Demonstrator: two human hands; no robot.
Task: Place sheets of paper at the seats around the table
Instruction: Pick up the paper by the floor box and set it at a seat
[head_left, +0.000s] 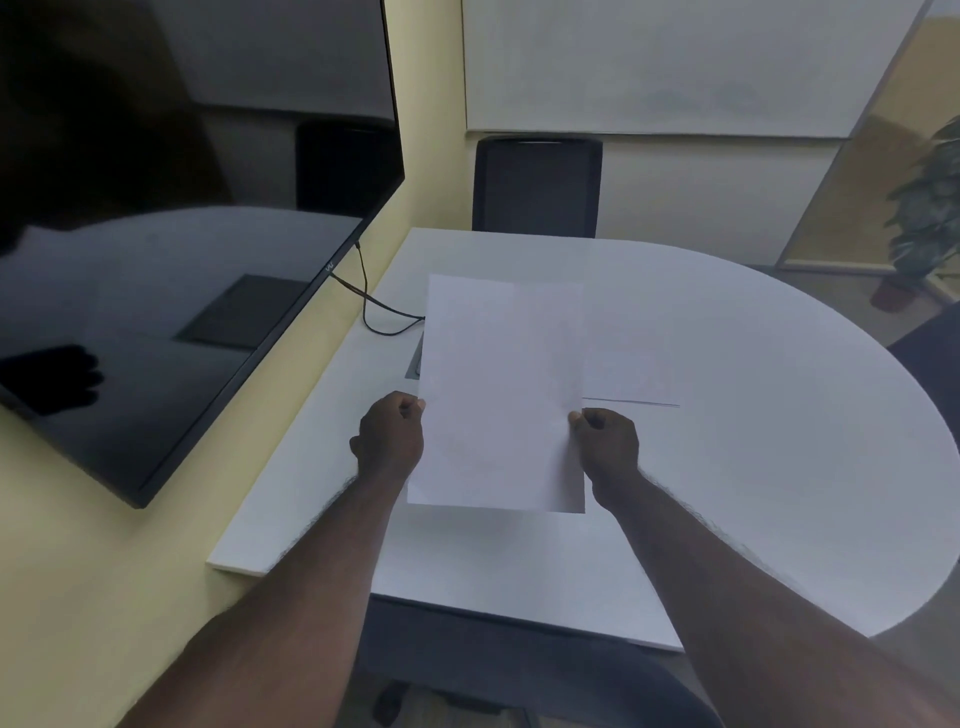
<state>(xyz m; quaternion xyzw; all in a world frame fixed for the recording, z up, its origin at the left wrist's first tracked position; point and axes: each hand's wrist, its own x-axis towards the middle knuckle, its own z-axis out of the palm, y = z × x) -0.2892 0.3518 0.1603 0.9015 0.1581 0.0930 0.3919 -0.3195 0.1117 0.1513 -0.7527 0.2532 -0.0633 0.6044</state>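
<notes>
I hold a white sheet of paper (501, 389) above the white table (753, 415), one hand on each long edge. My left hand (392, 436) pinches the sheet's left edge and my right hand (608, 441) pinches its right edge. A second white sheet (631, 358) lies flat on the table just right of the held one, partly covered by it. A black chair (537, 184) stands at the table's far side. Another dark chair (493, 670) sits at the near edge, below my arms.
A large black TV screen (182, 249) hangs on the yellow wall at left, with a black cable (379, 312) looping onto the table. A dark seat (930, 343) shows at the right edge. A potted plant (924, 218) stands in the far right corner.
</notes>
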